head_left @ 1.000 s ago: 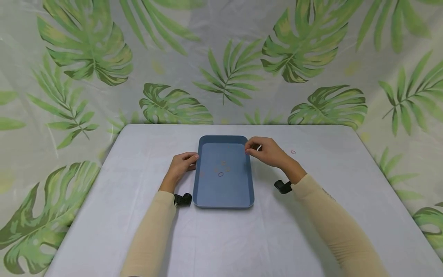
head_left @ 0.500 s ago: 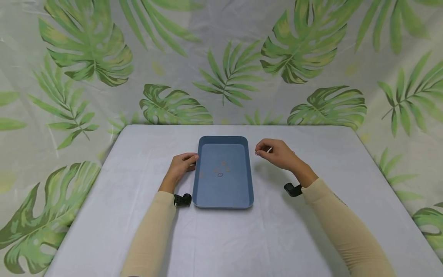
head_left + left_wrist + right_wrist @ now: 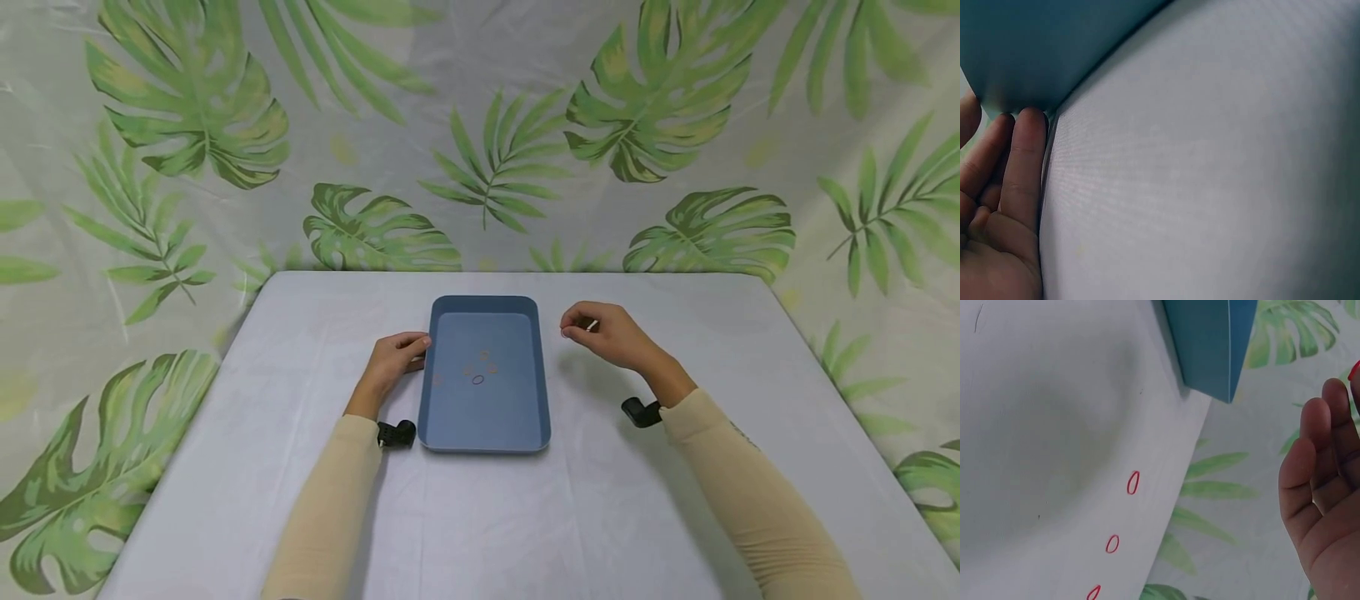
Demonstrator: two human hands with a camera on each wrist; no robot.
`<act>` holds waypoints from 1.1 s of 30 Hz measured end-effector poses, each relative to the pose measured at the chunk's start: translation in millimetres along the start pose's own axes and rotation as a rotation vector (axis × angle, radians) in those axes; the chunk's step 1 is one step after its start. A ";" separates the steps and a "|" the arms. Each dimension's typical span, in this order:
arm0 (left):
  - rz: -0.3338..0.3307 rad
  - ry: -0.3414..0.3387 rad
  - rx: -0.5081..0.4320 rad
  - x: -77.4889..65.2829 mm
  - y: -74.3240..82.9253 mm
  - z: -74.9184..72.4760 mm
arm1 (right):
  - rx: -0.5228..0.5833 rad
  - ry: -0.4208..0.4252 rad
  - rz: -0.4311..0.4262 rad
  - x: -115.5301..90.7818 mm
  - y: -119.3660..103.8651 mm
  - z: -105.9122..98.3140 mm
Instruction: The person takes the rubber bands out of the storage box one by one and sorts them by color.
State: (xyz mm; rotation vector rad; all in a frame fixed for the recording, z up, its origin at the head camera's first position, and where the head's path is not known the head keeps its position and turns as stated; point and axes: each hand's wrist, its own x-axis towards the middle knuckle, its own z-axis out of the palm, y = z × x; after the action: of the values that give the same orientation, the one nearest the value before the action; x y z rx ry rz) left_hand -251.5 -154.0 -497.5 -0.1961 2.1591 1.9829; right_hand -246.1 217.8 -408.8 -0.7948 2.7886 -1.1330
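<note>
Between the thumb and fingertips of my right hand is a small red rubber band, held in the air to the right of the blue tray. Only part of this band shows. At the tray's left side, my left hand grips the edge, thumb on the rim and fingers against the outer wall. On the tray floor lie a dark red rubber band and several fainter orange ones.
More red rubber bands lie spaced out on the white tablecloth, including one band near the tray and another beyond it. A leaf-patterned curtain hangs behind the table's back edge.
My right hand has moved right, from the tray's right rim to beside it, still pinching the red band. The left hand and tray stay in place.
</note>
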 end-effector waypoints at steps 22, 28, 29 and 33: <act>-0.009 -0.001 0.006 0.5 0.7 -0.3 | -0.102 0.085 0.171 -27.7 56.1 -45.6; -0.007 -0.001 0.004 2.6 -1.1 -1.2 | -0.134 0.100 0.265 -36.0 82.3 -54.7; -0.010 -0.001 0.001 2.9 -1.5 -1.3 | -0.138 0.099 0.283 -37.4 86.9 -55.3; -0.017 0.002 -0.004 3.7 -1.7 -0.9 | -0.129 0.110 0.333 -42.7 101.6 -56.0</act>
State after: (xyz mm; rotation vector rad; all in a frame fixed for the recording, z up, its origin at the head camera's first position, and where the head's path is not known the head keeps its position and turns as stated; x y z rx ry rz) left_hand -254.8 -154.8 -499.9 -0.2159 2.1474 1.9795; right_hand -266.3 335.3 -441.4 -0.2614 2.9570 -0.9739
